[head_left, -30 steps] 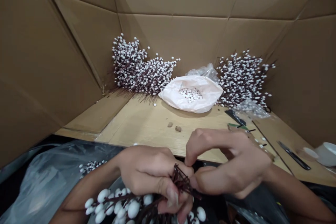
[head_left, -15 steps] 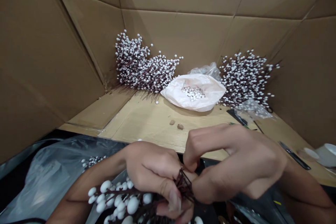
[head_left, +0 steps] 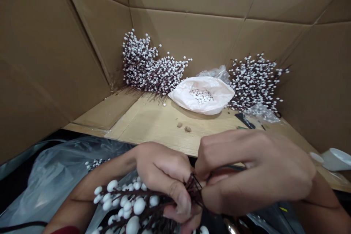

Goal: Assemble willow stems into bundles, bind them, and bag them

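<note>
In the head view my left hand is closed round a bunch of artificial berry stems. Its white berries spread to the lower left. The dark brown stem ends stick out past my thumb on the right. My right hand is closed at these ends, thumb and forefinger bent in a pinch against them. Whatever lies between its fingertips is hidden. The lower part of the bunch runs out of the picture.
A white bag of loose berries stands on the wooden table, between berry-stem piles at left and right. Cardboard walls enclose the table. A white cup lies at right. Clear plastic covers the lower left.
My right hand has shifted slightly to the right, its fingers still at the stem ends. The left hand keeps its hold on the bunch. The camera view has moved a little.
</note>
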The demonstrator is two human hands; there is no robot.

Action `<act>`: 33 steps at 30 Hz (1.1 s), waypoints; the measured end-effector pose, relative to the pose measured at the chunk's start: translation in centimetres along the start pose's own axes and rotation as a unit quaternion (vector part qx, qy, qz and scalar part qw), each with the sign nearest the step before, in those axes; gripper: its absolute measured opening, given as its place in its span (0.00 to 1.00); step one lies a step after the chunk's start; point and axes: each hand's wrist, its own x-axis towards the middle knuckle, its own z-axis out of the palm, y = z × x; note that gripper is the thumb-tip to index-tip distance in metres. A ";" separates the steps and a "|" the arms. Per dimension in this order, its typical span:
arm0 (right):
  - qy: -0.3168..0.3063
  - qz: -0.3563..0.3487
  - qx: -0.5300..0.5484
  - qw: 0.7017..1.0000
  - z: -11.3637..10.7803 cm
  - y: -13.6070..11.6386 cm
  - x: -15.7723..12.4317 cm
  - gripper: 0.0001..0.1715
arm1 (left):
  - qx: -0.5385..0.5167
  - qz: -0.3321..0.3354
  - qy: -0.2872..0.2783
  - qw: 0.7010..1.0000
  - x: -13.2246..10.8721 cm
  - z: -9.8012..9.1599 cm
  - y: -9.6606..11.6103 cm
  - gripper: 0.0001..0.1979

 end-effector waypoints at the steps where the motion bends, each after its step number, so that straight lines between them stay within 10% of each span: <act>1: 0.013 0.015 0.001 1.000 0.1 -0.2 0.0 0.08 | 0.002 0.002 0.008 1.000 0.0 0.0 -0.1 0.19; 15: 0.035 0.072 0.021 0.997 1.0 -1.4 0.2 0.13 | -0.015 -0.034 0.081 0.996 -0.4 0.6 0.0 0.21; 33: 0.007 -0.057 0.008 0.998 0.6 0.5 -0.6 0.19 | -0.001 0.049 -0.027 0.998 0.5 -0.6 0.0 0.15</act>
